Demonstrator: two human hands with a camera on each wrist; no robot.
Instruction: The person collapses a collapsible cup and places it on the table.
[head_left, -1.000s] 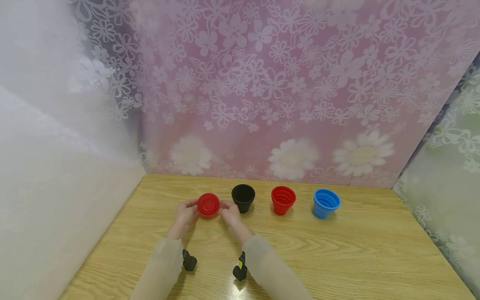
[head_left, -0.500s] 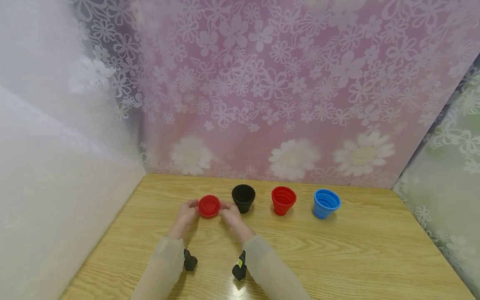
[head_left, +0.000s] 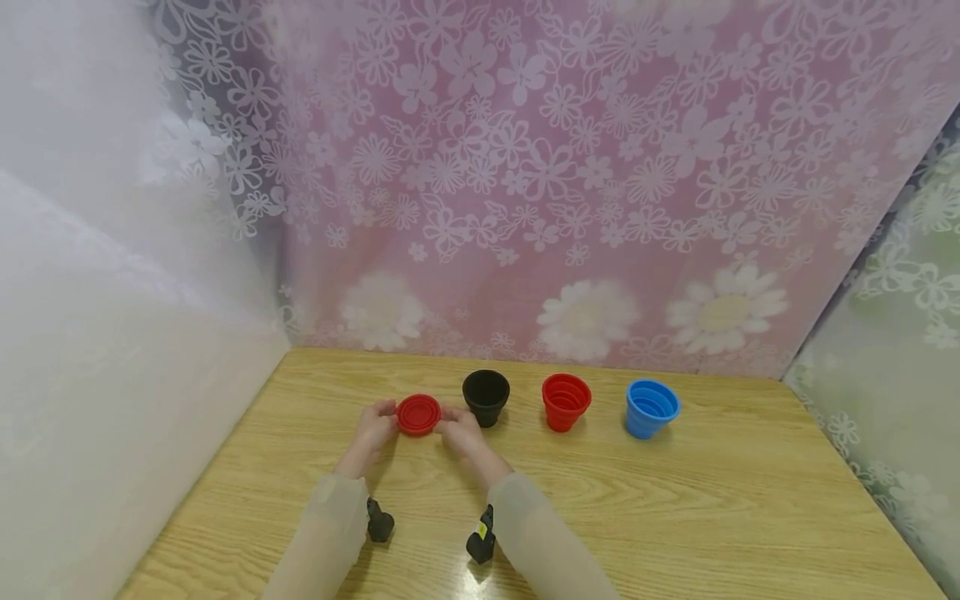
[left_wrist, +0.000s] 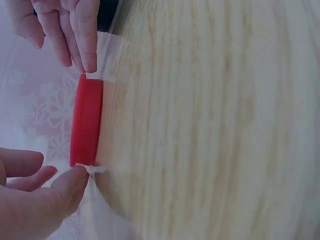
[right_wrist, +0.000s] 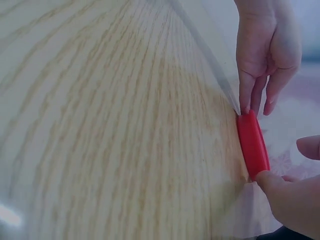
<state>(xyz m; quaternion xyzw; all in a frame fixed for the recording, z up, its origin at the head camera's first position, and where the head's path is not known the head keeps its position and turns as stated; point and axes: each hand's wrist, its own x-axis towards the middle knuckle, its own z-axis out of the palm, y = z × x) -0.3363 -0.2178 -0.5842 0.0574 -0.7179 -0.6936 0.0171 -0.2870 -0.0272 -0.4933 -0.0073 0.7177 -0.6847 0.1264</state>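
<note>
A flattened red collapsible cup point(head_left: 418, 414) lies on the wooden table, its ringed inside facing up. My left hand point(head_left: 375, 429) holds its left edge, and my right hand point(head_left: 462, 432) holds its right edge. Seen from the left wrist, the cup point(left_wrist: 87, 122) is a low disc with the left thumb point(left_wrist: 75, 185) against one end and the right fingertips point(left_wrist: 90, 65) at the other. In the right wrist view the right thumb point(right_wrist: 270, 180) touches the near end of the cup point(right_wrist: 254, 145).
Standing unfolded to the right are a black cup point(head_left: 486, 398), a red cup point(head_left: 566, 402) and a blue cup point(head_left: 652, 408). The black one is right beside my right fingers. A flowered curtain point(head_left: 600, 167) closes off the table's back edge, and a pale sheet point(head_left: 135, 317) borders the left.
The flattened cup has come down slightly onto the table and looks more level, both hands staying at its edges. The other cups have not moved.
</note>
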